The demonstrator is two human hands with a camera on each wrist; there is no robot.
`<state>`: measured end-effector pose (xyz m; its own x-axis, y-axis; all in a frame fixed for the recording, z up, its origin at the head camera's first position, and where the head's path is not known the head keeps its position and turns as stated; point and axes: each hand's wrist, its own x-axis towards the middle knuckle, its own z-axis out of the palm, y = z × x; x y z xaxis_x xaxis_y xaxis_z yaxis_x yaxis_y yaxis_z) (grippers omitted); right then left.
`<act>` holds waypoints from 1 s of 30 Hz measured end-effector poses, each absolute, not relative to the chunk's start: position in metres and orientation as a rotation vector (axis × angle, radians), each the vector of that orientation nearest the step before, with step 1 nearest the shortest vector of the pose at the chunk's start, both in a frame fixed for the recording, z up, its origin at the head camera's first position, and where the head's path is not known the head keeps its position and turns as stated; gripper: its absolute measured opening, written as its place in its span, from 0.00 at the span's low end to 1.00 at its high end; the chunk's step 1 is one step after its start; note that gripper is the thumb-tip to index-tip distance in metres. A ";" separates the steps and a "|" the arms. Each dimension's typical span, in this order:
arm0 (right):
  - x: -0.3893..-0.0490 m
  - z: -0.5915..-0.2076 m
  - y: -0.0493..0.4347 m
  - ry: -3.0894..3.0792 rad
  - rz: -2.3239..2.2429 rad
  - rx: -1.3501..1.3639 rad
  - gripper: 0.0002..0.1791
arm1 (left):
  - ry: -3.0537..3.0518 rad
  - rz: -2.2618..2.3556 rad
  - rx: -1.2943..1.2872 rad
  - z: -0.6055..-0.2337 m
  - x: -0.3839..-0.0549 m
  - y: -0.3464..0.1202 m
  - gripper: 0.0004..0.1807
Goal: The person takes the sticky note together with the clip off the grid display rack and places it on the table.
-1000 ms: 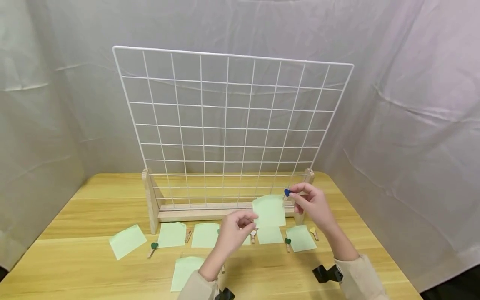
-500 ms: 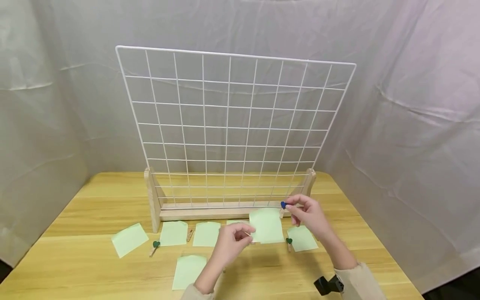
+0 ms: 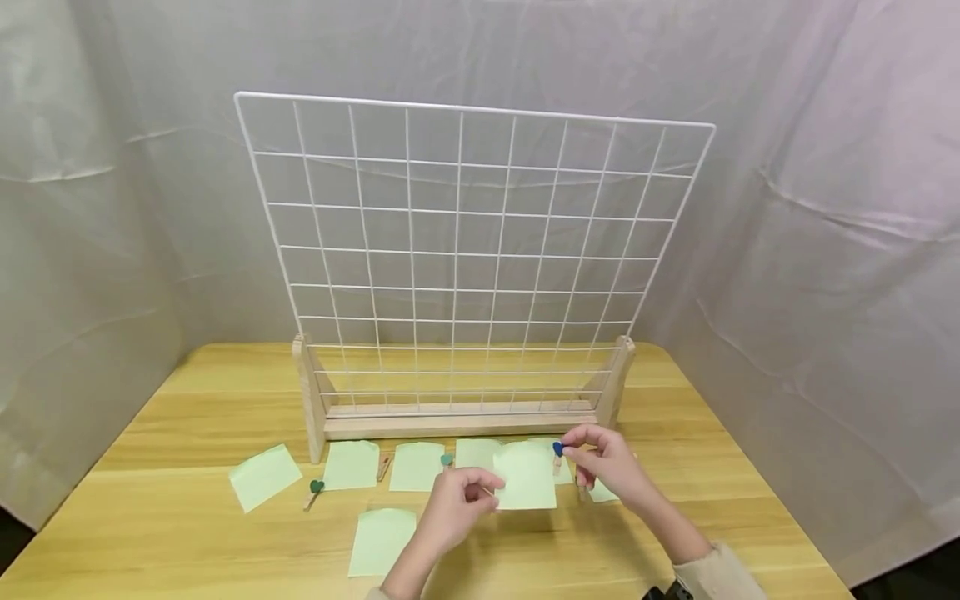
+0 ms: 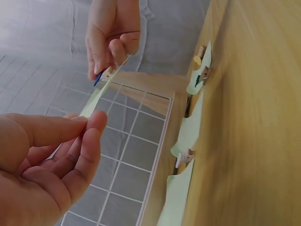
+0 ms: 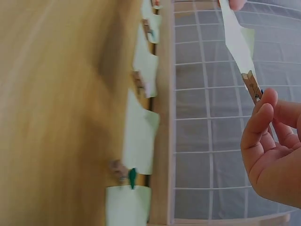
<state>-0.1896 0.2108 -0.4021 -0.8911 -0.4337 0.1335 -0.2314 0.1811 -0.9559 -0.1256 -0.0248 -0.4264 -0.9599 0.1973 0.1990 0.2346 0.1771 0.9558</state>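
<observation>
A pale green paper note (image 3: 527,477) is held up between both hands, over the row of notes on the table. My left hand (image 3: 461,508) pinches its left edge between thumb and fingers. My right hand (image 3: 611,465) pinches a small wooden clothespin with a blue heart (image 3: 558,448) at the note's upper right. In the right wrist view the jaws of the clothespin (image 5: 252,87) sit at the end of the note (image 5: 239,42). The left wrist view shows the note (image 4: 96,99) nearly edge-on, stretched between the two hands.
Behind the hands stands a white wire grid (image 3: 459,208) in a wooden stand (image 3: 457,426). Several green notes lie before it, such as one (image 3: 351,465) at left and one nearer (image 3: 382,542). Among them are heart clothespins, including a green one (image 3: 317,487). Grey cloth (image 3: 840,250) surrounds the table.
Both hands have brought the note and the blue-heart clothespin down toward the table front and slightly left. The right hand moved the most. Its hold on the clothespin stays the same.
</observation>
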 end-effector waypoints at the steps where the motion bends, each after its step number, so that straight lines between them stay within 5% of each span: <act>1: -0.190 -0.404 0.211 2.272 -1.791 -0.637 0.11 | -2.397 -1.948 -0.441 -0.428 -0.125 -0.025 0.08; 30: -0.184 -0.458 0.221 2.152 -1.576 -0.562 0.10 | -2.579 -2.005 -0.472 -0.457 -0.115 -0.035 0.09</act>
